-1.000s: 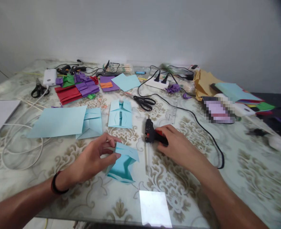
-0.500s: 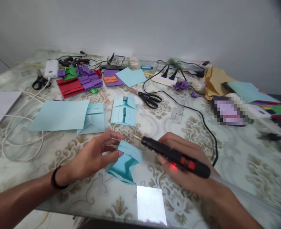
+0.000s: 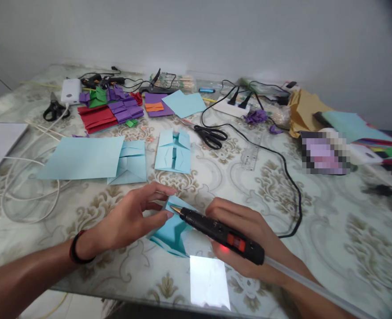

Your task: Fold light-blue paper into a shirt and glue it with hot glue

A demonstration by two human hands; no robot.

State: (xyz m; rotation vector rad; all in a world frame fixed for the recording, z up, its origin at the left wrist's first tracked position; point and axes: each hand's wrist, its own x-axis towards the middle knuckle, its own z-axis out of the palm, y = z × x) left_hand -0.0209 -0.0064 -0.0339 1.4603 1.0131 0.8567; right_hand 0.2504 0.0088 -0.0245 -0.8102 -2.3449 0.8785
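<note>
My left hand (image 3: pixel 139 215) is closed on a folded light-blue paper (image 3: pixel 169 232), its thumb on the paper's upper left side. My right hand (image 3: pixel 245 235) grips a black hot glue pen (image 3: pixel 221 232) with an orange switch and a glowing red light. A long clear glue stick (image 3: pixel 305 281) comes out of the pen's back end. The brass tip points left, over the upper flap of the folded paper near my left thumb; I cannot tell whether it touches. Beyond lie another folded blue piece (image 3: pixel 172 153) and a flat blue sheet (image 3: pixel 83 158) overlapping a folded one (image 3: pixel 131 164).
Black-handled scissors (image 3: pixel 212 135) and a clear ruler (image 3: pixel 250 155) lie ahead. A black cord (image 3: pixel 284 166) runs from the white power strip (image 3: pixel 231 107) down the right side. White cable loops (image 3: pixel 29 217) lie left. Red folded paper (image 3: pixel 96 118) and a brown paper bag (image 3: pixel 304 110) are farther back.
My right hand has moved left and slightly down, bringing the glue pen's tip over the folded paper's upper flap. My left hand has stayed about where it was.
</note>
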